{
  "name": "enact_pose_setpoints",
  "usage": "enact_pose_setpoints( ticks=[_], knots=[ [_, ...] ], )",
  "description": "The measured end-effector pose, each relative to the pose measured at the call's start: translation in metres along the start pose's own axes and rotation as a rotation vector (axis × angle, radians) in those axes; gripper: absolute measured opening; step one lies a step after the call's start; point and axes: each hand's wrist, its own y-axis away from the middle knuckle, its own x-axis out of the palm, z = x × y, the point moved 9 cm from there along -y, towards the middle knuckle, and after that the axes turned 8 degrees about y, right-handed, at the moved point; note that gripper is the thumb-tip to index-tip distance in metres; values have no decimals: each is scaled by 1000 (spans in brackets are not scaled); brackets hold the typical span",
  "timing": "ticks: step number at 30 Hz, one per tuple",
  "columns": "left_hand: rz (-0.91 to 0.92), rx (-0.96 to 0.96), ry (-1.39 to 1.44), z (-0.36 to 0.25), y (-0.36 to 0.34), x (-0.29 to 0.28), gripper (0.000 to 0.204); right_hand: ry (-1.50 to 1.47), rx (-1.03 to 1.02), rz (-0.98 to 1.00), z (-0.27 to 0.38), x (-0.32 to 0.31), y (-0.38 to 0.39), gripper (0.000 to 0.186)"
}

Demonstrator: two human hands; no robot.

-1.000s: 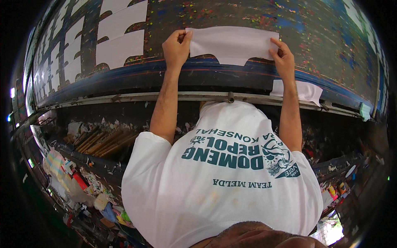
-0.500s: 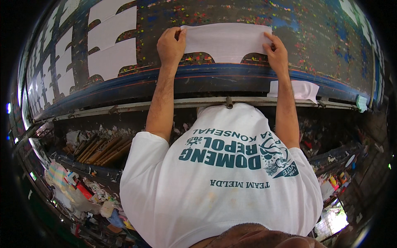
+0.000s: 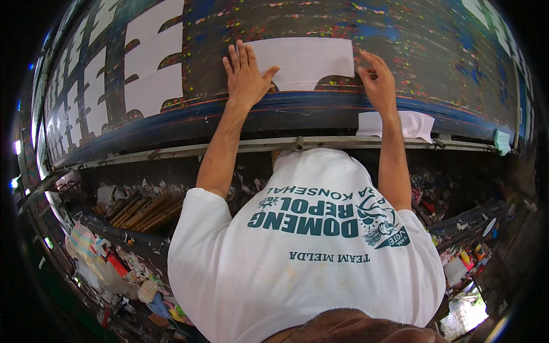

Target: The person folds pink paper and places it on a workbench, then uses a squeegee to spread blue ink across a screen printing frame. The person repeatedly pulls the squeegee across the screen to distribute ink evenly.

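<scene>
A white cut fabric piece [image 3: 306, 60] with curved notches along its near side lies flat on the dark, paint-specked table [image 3: 274, 20]. My left hand [image 3: 246, 79] rests over its left end, palm down with the fingers stretched out and the thumb spread. Just off the right end is my right hand [image 3: 377, 83], its fingers lightly bent and apart, with nothing visible in them. Beneath my right forearm, another white fabric piece [image 3: 416, 124] sits on the table's near edge, partly covered by the arm.
Rows of similar white fabric pieces [image 3: 154, 54] lie on the table to the left. A metal rail [image 3: 251, 147] runs along the near edge, with a pale green cloth [image 3: 502, 142] at its right. Below are wooden strips [image 3: 147, 211] and heaped scraps [image 3: 128, 268].
Both hands have let go of the fabric's far corners. The left now presses flat on its left end; the right has moved off the right edge. The fabric lies flatter.
</scene>
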Motion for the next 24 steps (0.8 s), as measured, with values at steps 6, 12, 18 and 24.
enact_pose_setpoints(
  ticks=[6,12,18,24],
  knots=[
    [166,126,-39,-91,-10,30,110,13,79,-65,-46,-82,43,40],
    [219,355,28,-222,-52,61,110,10,149,-166,-105,-160,92,37],
    [118,602,256,-325,-46,47,100,16,155,-230,-146,-215,133,33],
    [-22,364,438,-338,18,2,51,72,143,-254,-170,-259,153,26]
  ],
)
